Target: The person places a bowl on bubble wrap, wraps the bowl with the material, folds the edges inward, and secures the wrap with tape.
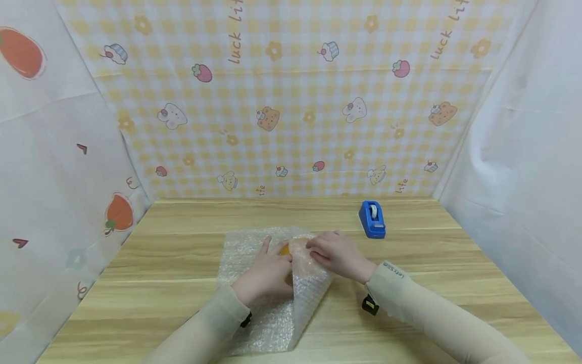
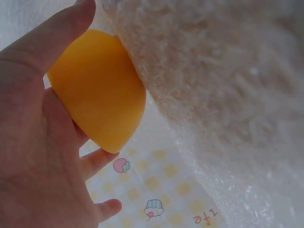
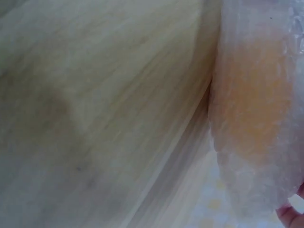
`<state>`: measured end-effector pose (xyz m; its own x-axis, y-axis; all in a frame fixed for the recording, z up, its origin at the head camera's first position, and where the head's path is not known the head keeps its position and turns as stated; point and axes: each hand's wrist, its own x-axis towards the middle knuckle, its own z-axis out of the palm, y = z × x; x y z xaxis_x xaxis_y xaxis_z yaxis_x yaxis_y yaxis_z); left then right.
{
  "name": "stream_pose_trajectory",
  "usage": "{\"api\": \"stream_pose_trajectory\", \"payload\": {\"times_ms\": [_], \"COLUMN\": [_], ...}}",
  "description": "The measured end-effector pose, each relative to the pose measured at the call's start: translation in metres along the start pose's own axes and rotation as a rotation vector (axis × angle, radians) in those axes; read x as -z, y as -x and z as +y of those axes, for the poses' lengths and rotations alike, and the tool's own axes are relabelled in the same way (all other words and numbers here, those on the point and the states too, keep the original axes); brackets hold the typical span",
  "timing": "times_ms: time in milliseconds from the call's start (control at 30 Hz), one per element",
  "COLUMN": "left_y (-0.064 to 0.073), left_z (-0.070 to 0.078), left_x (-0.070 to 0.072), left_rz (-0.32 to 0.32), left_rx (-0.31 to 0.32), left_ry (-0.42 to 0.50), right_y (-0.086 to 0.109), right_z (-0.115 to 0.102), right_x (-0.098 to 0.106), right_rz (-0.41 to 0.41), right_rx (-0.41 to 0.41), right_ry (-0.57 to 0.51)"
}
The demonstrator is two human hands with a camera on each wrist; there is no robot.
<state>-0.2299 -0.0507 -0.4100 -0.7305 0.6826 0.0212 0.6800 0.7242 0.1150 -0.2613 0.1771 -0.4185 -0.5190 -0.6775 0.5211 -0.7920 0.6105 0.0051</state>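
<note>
A sheet of bubble wrap (image 1: 273, 328) lies on the wooden table, its right side folded up and over a smooth, rounded orange-yellow object (image 2: 102, 90). My left hand (image 1: 267, 273) grips this object from the left, thumb over one side and fingers behind it in the left wrist view. Only a sliver of the orange shows in the head view. On the right, my right hand (image 1: 338, 255) pinches the folded flap against the object. Through the wrap, the orange colour shows blurred in the right wrist view, where just fingertips (image 3: 289, 216) appear at the lower right edge.
A blue tape dispenser (image 1: 373, 220) with a roll of tape stands on the table (image 1: 182, 242), behind and right of the right hand. Patterned cloth (image 1: 291, 101) hangs along the table's back edge, with white cloth at both sides.
</note>
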Motion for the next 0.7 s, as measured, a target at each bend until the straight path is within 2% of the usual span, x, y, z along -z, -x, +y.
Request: {"api": "stream_pose_trajectory", "payload": {"times_ms": [100, 233, 333, 400, 500, 700], "left_y": [-0.0010, -0.0015, -0.0020, -0.0026, -0.0030, -0.0043], "left_z": [-0.0003, -0.0012, -0.0016, -0.0015, -0.0019, -0.0021], "left_x": [-0.0008, -0.0021, -0.0030, -0.0035, -0.0032, -0.0023], "left_rz": [0.006, 0.012, 0.008, -0.003, -0.011, -0.007], "left_rx": [-0.006, -0.015, -0.015, -0.010, -0.007, -0.008], "left_ry": [-0.007, 0.001, -0.002, -0.011, -0.019, -0.018], "right_y": [-0.0005, -0.0027, -0.0055, -0.0070, -0.0087, -0.0065], "right_z": [-0.0003, -0.0014, -0.0035, -0.0049, -0.0059, -0.0081], "right_x": [-0.0001, 0.0006, 0.0019, 0.0028, 0.0039, 0.0078], "right_rz": [0.003, -0.012, -0.063, -0.112, -0.180, -0.346], "right_rx": [0.021, 0.124, 0.229, 0.271, 0.288, 0.231], "right_ry": [-0.005, 0.053, 0.111, 0.135, 0.126, 0.067]}}
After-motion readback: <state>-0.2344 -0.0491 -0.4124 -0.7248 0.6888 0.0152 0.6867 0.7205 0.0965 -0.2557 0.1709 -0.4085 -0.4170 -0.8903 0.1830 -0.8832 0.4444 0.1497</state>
